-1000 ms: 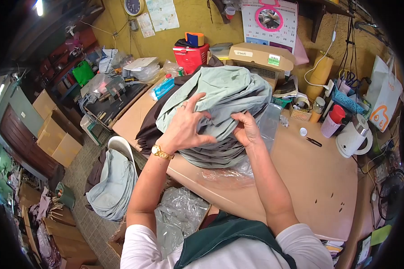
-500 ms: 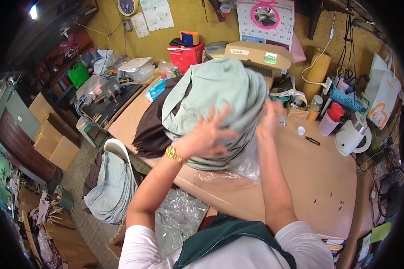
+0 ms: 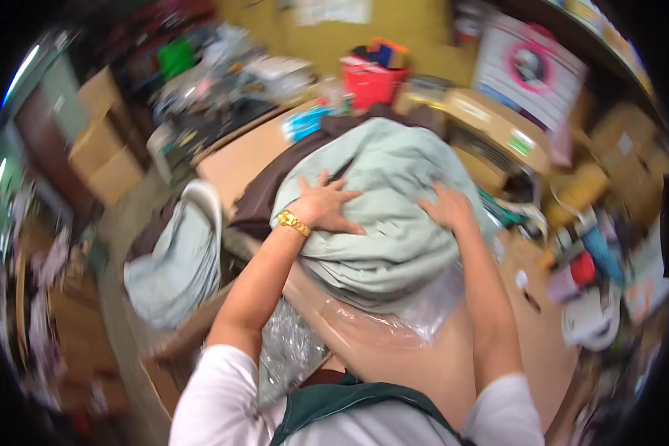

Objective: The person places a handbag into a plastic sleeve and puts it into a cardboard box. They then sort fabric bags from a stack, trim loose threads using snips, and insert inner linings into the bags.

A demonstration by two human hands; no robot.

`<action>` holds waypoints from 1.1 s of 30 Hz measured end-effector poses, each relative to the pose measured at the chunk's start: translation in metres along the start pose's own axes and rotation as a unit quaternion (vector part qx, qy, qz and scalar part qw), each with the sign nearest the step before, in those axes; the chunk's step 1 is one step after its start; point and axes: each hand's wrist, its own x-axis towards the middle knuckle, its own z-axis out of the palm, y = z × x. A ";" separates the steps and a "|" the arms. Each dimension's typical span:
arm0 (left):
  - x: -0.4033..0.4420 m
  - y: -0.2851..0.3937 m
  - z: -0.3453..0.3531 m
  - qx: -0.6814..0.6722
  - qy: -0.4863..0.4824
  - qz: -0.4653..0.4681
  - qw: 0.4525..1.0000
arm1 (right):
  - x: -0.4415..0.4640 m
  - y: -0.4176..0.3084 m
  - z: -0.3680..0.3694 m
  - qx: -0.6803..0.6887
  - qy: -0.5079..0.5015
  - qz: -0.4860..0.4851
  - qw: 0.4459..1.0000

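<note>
A large heap of pale green fabric point(image 3: 394, 260) lies on the tan table point(image 3: 379, 346), its folds gathered into a rounded pile. My left hand point(image 3: 327, 206) rests on the left part of the heap with its fingers spread; a gold watch is on that wrist. On the heap's right part lies my right hand point(image 3: 447, 207), fingers apart and partly blurred. Dark brown cloth point(image 3: 260, 201) shows under and behind the pale fabric. Clear plastic point(image 3: 431, 320) sticks out below the heap's front edge.
A chair point(image 3: 202, 201) draped with similar fabric stands left of the table. Behind the heap are a red box point(image 3: 372, 83) and a cardboard box point(image 3: 494, 123). On the right are a white kettle point(image 3: 591, 318) and a red-lidded cup point(image 3: 572, 276).
The view has turned and shifted. Both hands have come down onto the fabric, my right hand moving in from beside it. The pale heap looks rounder and more spread out.
</note>
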 end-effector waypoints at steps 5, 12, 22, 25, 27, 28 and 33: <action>0.021 -0.027 0.060 0.042 0.061 0.026 0.997 | 0.006 0.012 0.073 0.060 0.116 0.007 0.991; 0.041 -0.041 0.060 -0.070 0.094 0.071 0.991 | -0.069 0.125 0.066 0.378 0.177 -0.021 0.909; -0.131 -0.058 0.060 -0.458 0.535 0.048 0.709 | -0.298 0.142 0.143 0.128 0.273 0.067 0.951; -0.178 -0.132 0.147 -0.483 0.503 -0.189 0.691 | -0.299 0.135 0.140 0.117 0.288 0.074 0.947; -0.198 -0.186 0.206 -0.284 0.524 -0.313 0.739 | -0.295 0.130 0.131 0.041 0.243 0.112 0.963; -0.208 -0.209 0.226 -0.280 0.525 -0.322 0.736 | -0.295 0.130 0.128 0.044 0.239 0.104 0.964; -0.242 -0.328 0.279 -0.279 0.302 -0.420 0.809 | -0.295 0.144 0.137 0.051 0.251 0.102 0.961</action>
